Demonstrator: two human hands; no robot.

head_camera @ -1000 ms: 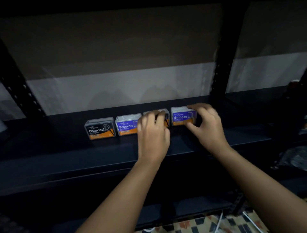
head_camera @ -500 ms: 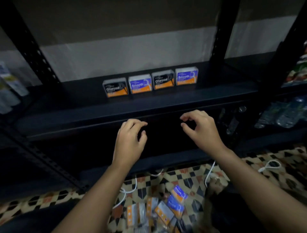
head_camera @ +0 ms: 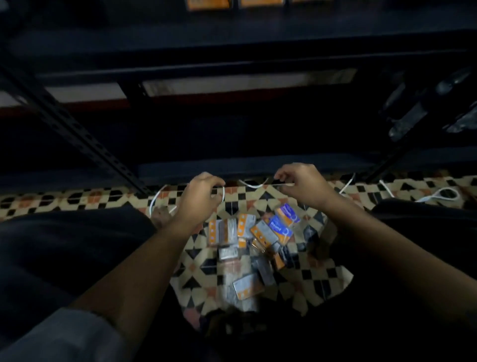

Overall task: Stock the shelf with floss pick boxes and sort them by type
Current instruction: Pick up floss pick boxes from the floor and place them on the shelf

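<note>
I've dropped both hands from the shelf row to the floor. My left hand (head_camera: 202, 195) and right hand (head_camera: 303, 184) hover empty, fingers loosely curled, above the far edge of the floss pick boxes (head_camera: 254, 237) heaped on the patterned tile floor (head_camera: 77, 200). Next restock, I judge. A white cable (head_camera: 254, 184) trails past; dark metal shelving (head_camera: 232, 46) looms beyond.

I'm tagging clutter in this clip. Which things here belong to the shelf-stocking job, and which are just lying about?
Belongs to the job:
- pile of floss pick boxes on the floor
- blue Round box in that pile
- boxes on the shelf, only their bottoms in view
- left hand and right hand, both holding nothing

Just lying about:
- white cable
- dark bagged items at the right
</note>
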